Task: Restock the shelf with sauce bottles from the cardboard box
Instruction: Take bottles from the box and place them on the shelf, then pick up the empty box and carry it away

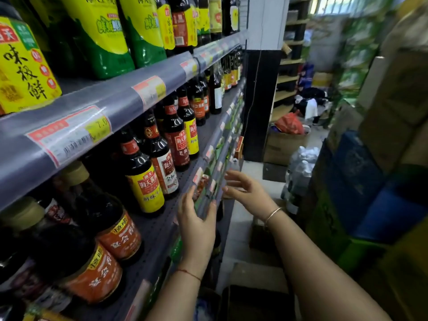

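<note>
Dark sauce bottles (148,177) with red and yellow labels stand in rows on the grey middle shelf (159,230). My left hand (196,223) hovers at that shelf's front edge, fingers straight, and holds nothing. My right hand (245,191) is beside it over the aisle, fingers spread and empty. Both hands are at the shelf's price rail (213,181). A cardboard box (257,302) lies open on the floor below my arms; its contents are hidden in shadow.
The upper shelf (111,100) carries yellow-green pouches and more bottles. Stacked cartons (379,158) fill the right side of the narrow aisle. A shrink-wrapped pack of water bottles (301,167) and another box (284,144) with a red bag stand further down the aisle.
</note>
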Action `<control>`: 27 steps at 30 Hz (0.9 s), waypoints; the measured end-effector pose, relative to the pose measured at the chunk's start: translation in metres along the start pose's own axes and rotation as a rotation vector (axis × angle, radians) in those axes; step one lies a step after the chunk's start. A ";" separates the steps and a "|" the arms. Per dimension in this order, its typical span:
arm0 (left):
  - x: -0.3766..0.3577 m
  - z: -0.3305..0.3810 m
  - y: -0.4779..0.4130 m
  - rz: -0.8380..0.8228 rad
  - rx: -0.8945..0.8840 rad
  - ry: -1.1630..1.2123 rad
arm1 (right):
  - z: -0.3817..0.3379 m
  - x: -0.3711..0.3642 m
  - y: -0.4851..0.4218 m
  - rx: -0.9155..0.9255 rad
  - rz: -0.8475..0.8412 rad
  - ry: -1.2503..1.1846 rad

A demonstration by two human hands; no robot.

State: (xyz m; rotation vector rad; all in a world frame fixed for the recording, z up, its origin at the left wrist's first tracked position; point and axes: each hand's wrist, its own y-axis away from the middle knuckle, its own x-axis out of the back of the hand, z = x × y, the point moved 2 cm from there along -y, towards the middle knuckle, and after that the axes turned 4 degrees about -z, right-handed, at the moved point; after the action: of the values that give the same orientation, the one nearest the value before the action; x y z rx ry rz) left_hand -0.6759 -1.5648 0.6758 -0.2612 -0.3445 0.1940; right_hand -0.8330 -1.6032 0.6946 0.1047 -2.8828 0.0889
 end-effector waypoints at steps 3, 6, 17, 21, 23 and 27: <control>-0.011 -0.018 0.006 -0.135 0.061 -0.013 | 0.020 0.011 0.033 -0.053 0.090 0.027; -0.026 -0.043 0.017 -0.243 0.103 -0.015 | 0.054 0.016 0.062 -0.130 0.167 0.057; -0.099 -0.202 0.084 -0.650 0.342 -0.204 | 0.262 0.003 0.152 -0.593 0.290 0.066; -0.133 -0.292 0.116 -0.744 0.439 -0.266 | 0.366 -0.009 0.192 -0.794 0.383 0.008; -0.152 -0.334 0.131 -0.750 0.475 -0.276 | 0.418 -0.017 0.212 -0.881 0.415 -0.004; -0.190 -0.419 0.162 -0.775 0.540 -0.262 | 0.519 -0.030 0.238 -0.959 0.423 0.012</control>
State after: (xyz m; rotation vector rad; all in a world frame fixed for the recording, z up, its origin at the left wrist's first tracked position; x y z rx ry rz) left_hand -0.7249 -1.5470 0.1913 0.4415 -0.6119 -0.4470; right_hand -0.9524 -1.4008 0.1732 -0.6621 -2.5570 -1.1688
